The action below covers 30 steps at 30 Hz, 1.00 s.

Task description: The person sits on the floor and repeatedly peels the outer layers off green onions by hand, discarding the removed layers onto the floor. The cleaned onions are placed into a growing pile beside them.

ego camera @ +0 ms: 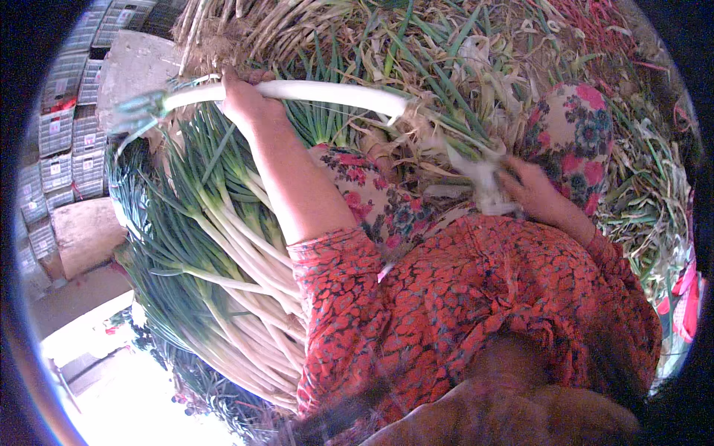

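Observation:
My left hand (pixel 248 97) is closed around the white shaft of a long green onion (pixel 340 96), held nearly level above the pile. Its green leaf end points left and is blurred; the white end points right. My right hand (pixel 530 184), close to my right knee, has its fingers curled on a blurred, pale strip of outer leaf (pixel 485 181). Below my left forearm lies a large heap of green onions (pixel 240 267) with clean white shafts, their leaves pointing left.
Unpeeled onions with dry roots (pixel 284 28) lie at the far side. Dry and green leaf scraps (pixel 479 61) cover the ground ahead and to the right. Stacked plastic crates (pixel 61 128) stand on the left, near a pale board (pixel 136 72). Red strings (pixel 591 22) lie far right.

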Available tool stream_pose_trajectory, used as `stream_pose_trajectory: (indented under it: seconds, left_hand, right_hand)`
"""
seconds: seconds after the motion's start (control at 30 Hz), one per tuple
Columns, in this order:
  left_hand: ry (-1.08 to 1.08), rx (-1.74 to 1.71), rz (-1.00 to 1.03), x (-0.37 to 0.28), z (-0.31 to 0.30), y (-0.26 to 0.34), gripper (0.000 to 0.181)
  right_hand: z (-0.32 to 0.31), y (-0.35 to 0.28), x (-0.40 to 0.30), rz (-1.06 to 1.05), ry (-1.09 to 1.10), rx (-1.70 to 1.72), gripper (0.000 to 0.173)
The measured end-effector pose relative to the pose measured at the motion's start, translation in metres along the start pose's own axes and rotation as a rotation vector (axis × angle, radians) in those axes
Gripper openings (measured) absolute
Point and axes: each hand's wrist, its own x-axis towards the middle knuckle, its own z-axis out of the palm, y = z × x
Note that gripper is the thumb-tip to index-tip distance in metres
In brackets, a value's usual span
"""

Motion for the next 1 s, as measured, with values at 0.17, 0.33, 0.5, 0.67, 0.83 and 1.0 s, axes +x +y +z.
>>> stream_pose_trajectory:
  seconds: [0.17, 0.33, 0.5, 0.67, 0.83, 1.0]
  left_hand:
    - [-0.018, 0.026, 0.176, -0.017, 0.003, -0.017, 0.025]
    - [-0.060, 0.024, 0.180, -0.050, -0.026, 0.014, 0.021]
    - [0.022, 0.450, 0.297, -0.069, -0.121, 0.066, 0.014]
    - [0.205, 0.935, 0.500, -0.049, -0.321, 0.114, 0.028]
    - [0.756, 1.825, 0.744, -0.062, -0.426, 0.152, 0.051]
    - [0.350, 1.431, 0.559, -0.036, -0.307, 0.096, 0.047]
  right_hand:
    - [-0.006, -0.019, 0.011, -0.314, 0.411, -0.393, 0.043]
    - [-0.009, -0.018, 0.010, -0.455, 0.410, -0.388, 0.043]
    - [-0.008, 0.003, 0.006, -0.377, 0.081, -0.520, 0.034]
    - [0.000, -0.001, 0.006, -0.538, 0.144, -0.439, 0.029]
    - [-0.001, -0.003, 0.010, -0.615, 0.109, -0.456, 0.027]
    - [-0.005, -0.003, 0.008, -0.733, -0.020, -0.529, 0.027]
